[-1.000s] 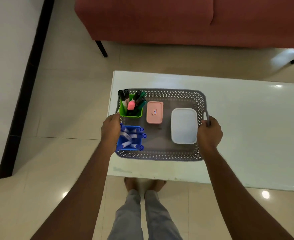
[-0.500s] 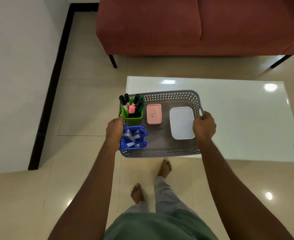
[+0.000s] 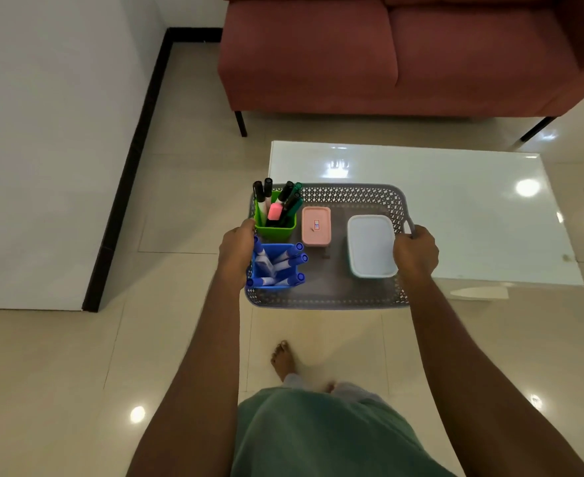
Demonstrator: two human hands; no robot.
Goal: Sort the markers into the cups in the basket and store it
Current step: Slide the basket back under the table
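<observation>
We have the grey perforated plastic basket between both hands. It looks to be off the glossy white low counter, over its near left corner, with the near half hanging past the edge above the tiled floor. The left grip is curled over the basket's left wall, just beside the cups. The right grip is wrapped round the handle on the right wall. Neither hand holds anything else.

Sorting looks done. The black and green markers stand in the green square plastic cup at the basket's far left corner. The blue-capped markers fill the blue square plastic cup at its near left corner. A small pink lidded box and a white lidded container sit loose beside them.

What worries us is tilt. The green cup's markers stand tall and lean, so a dip to one side could topple it. We can see nothing that pins the cups or boxes, so they may slide. That would shift the load towards one hand. We cannot see a handle under the left grip, so that hold may be the weaker one. A catch on the counter's edge or a misstep could scatter the markers.
</observation>
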